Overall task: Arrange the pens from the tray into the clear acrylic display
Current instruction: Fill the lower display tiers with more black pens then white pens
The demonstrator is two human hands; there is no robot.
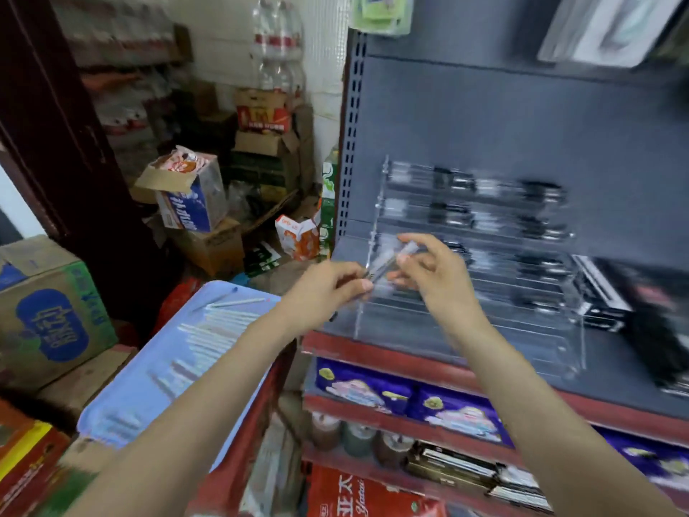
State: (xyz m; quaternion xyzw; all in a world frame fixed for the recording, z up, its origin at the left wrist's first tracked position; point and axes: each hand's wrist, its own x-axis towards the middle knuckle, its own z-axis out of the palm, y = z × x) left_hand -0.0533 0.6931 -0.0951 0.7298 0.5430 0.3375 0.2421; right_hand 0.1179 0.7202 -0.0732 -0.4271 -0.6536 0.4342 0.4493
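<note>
Hands: left (328,289), right (428,278) pinch pen (391,260) before display (484,263) left edge.

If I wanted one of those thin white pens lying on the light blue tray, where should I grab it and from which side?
Probably around the middle of the barrel, from above. The thin white pens lie flat in a tight row on the light blue tray, so their sides are blocked by neighbours. The lone pen lying apart at the far end looks easiest to pinch.

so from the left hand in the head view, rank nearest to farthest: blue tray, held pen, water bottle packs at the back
1. held pen, in the left hand itself
2. blue tray, just below-left
3. water bottle packs, far back by the wall
</note>
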